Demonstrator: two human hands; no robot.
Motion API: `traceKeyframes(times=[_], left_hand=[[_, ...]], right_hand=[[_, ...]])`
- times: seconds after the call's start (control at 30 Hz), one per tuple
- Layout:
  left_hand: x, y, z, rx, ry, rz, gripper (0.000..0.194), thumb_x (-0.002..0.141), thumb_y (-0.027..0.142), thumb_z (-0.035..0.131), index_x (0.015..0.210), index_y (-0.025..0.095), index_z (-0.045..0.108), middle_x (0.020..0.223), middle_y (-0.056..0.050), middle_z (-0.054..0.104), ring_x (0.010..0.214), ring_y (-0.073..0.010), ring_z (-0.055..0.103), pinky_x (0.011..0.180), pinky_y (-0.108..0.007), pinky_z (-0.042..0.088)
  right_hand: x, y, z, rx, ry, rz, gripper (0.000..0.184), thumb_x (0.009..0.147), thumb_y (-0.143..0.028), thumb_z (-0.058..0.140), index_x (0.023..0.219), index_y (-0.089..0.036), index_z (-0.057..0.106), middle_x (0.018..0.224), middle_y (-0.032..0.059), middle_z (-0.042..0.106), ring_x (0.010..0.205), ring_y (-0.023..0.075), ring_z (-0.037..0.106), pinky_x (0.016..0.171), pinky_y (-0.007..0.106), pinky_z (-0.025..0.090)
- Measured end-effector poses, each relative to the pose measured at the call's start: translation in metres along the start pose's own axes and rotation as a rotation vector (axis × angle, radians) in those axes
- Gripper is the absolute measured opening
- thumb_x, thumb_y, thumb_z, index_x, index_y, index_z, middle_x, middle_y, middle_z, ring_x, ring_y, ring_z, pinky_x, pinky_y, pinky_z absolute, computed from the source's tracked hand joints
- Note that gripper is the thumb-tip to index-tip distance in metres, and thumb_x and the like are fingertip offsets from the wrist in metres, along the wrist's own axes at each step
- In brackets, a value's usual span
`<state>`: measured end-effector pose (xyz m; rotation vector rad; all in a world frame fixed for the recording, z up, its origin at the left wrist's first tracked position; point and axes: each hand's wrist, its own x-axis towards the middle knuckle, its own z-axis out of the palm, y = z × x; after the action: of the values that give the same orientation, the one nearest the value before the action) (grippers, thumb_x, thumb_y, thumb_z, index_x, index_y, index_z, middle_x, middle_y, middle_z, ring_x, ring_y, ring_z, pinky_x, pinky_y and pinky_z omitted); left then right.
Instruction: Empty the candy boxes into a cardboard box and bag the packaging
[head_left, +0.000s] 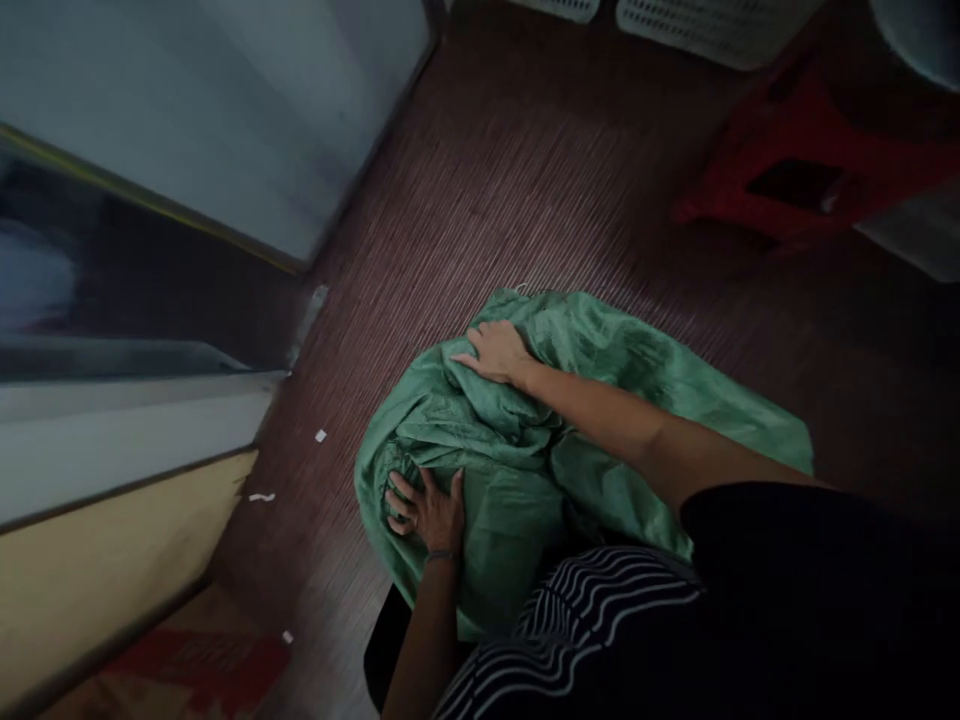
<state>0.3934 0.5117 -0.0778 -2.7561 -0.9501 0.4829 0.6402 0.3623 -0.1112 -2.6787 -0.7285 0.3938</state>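
A large bundle of crumpled green fabric (510,520), perhaps a sack, spreads across the floor in front of my striped clothing. My left hand (431,508) presses on its near left part, fingers spread and slightly bent, with a dark band at the wrist. Farther up and to the right, my right hand (496,350) lies on top of the fabric near its far edge, its thumb apart from the fingers. Whether any cloth is pinched under either palm is hidden. The fabric bulges and folds between the two hands and reaches to the right beneath my right forearm.
Around the bundle runs a dark reddish ribbed floor (480,200) with small white scraps (321,436). Pale panels (225,100) border the left side. A red plastic stool (840,160) stands at the upper right, near white perforated baskets (705,30). A red-marked carton (202,660) lies lower left.
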Motion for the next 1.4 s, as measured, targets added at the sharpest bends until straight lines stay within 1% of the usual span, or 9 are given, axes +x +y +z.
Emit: traceKeyframes(times=[0.2,0.43,0.53,0.67,0.8,0.87,0.93,1.23,1.4], left_hand=[[0.032,-0.012,0.048,-0.133,-0.015,-0.082,0.06,0.084,0.062,0.058,0.127,0.02,0.066,0.161,-0.022,0.025,0.146,-0.0469,0.018,0.108,-0.072,0.019],[0.06,-0.017,0.105,-0.242,-0.036,-0.18,0.061,0.081,0.055,0.057,0.123,0.012,0.066,0.162,-0.026,0.014,0.147,-0.0491,0.013,0.112,-0.069,0.015],[0.068,-0.011,0.121,-0.279,-0.033,-0.173,0.059,0.083,0.055,0.057,0.121,0.011,0.067,0.163,-0.027,0.01,0.149,-0.0483,0.009,0.114,-0.067,0.013],[0.073,-0.007,0.123,-0.321,-0.055,-0.182,0.059,0.081,0.053,0.062,0.118,0.008,0.068,0.162,-0.03,0.013,0.149,-0.0482,0.01,0.115,-0.065,0.015],[0.068,-0.007,0.111,-0.362,-0.065,-0.183,0.052,0.083,0.053,0.061,0.114,0.012,0.071,0.162,-0.027,0.018,0.149,-0.0469,0.014,0.113,-0.067,0.017],[0.065,-0.006,0.107,-0.37,-0.058,-0.182,0.054,0.084,0.056,0.059,0.117,0.014,0.071,0.162,-0.025,0.02,0.149,-0.0469,0.013,0.112,-0.069,0.016],[0.064,-0.005,0.107,-0.374,-0.063,-0.186,0.058,0.085,0.058,0.057,0.123,0.016,0.069,0.162,-0.025,0.021,0.149,-0.0471,0.014,0.112,-0.07,0.015],[0.08,0.001,0.125,-0.433,-0.204,-0.202,0.062,0.085,0.06,0.057,0.131,0.018,0.064,0.162,-0.025,0.023,0.148,-0.0473,0.015,0.111,-0.072,0.015],[0.103,0.001,0.15,-0.438,-0.179,-0.22,0.064,0.085,0.058,0.057,0.134,0.016,0.06,0.163,-0.025,0.021,0.149,-0.0458,0.013,0.111,-0.071,0.015]], right_hand=[[0.025,0.018,0.061,-0.001,-0.059,0.17,0.054,0.106,-0.057,0.037,0.111,-0.009,0.06,0.11,0.0176,0.059,0.103,0.0289,0.05,0.091,0.04,0.032],[0.051,0.037,0.128,0.04,-0.022,0.226,0.051,0.105,-0.054,0.039,0.111,-0.008,0.06,0.109,0.0178,0.059,0.103,0.0306,0.05,0.093,0.044,0.032],[0.058,0.042,0.132,0.069,-0.019,0.268,0.058,0.107,-0.054,0.028,0.11,-0.007,0.062,0.11,0.0192,0.059,0.104,0.03,0.049,0.095,0.045,0.031],[0.06,0.016,0.093,0.099,-0.048,0.276,0.057,0.109,-0.05,0.026,0.118,-0.008,0.063,0.113,0.019,0.062,0.107,0.0301,0.051,0.097,0.047,0.035],[0.026,-0.052,0.051,0.079,-0.059,-0.132,0.053,0.105,-0.059,0.039,0.145,-0.026,0.049,0.152,0.0127,0.039,0.137,0.0353,0.033,0.107,0.058,0.03],[0.006,-0.081,0.05,-0.003,-0.125,-0.358,0.065,0.099,-0.067,0.047,0.148,-0.023,0.048,0.16,0.0147,0.026,0.145,0.0405,0.02,0.11,0.066,0.024],[-0.003,-0.097,0.06,-0.094,-0.18,-0.422,0.071,0.097,-0.069,0.05,0.146,-0.017,0.051,0.159,0.0188,0.024,0.146,0.0431,0.016,0.111,0.071,0.021],[0.047,-0.067,0.125,-0.085,-0.291,-0.566,0.065,0.095,-0.059,0.062,0.142,-0.015,0.055,0.153,0.0192,0.038,0.143,0.0418,0.028,0.114,0.074,0.013],[0.068,-0.062,0.163,-0.049,-0.257,-0.54,0.064,0.097,-0.06,0.057,0.142,-0.014,0.055,0.146,0.0191,0.047,0.139,0.0394,0.035,0.116,0.069,0.014]])
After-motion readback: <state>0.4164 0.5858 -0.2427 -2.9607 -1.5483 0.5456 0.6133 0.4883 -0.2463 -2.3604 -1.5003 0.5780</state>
